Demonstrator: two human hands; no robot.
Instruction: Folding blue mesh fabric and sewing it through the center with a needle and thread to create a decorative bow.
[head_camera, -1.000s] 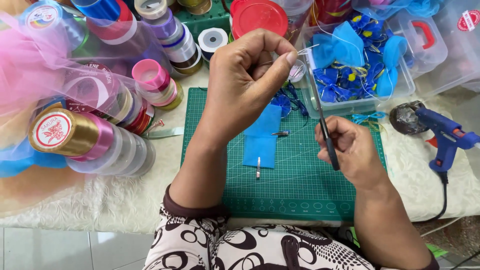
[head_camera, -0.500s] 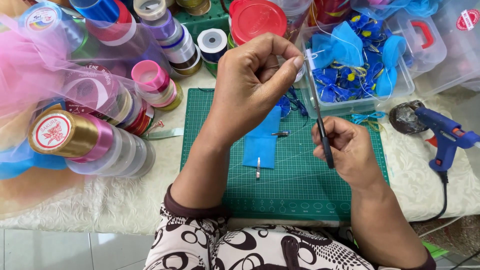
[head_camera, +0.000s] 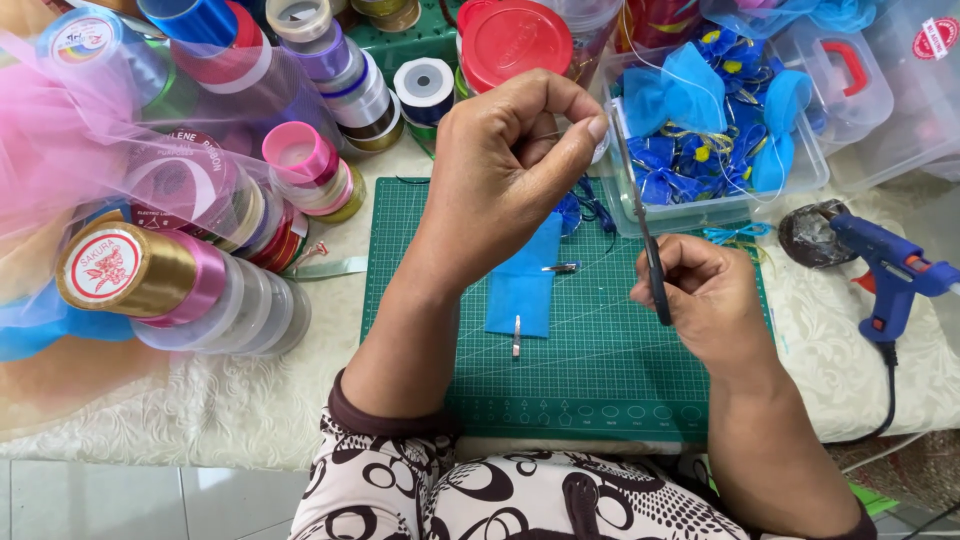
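Left hand (head_camera: 510, 170) raised over the green cutting mat (head_camera: 600, 370), its grip pressed together, thumb and forefinger pinching a thin thread I can barely make out. Right hand (head_camera: 700, 300) sits at its four o'clock, grip closed around the scissors (head_camera: 645, 235). Long axis of the blades runs toward eleven o'clock, tips just beside the left fingertips. Right hand is nearer the blue fabric piece (head_camera: 525, 285) lying flat on the mat at its nine o'clock.

Ribbon spools (head_camera: 200, 270) left, bare mat (head_camera: 600, 370) centre
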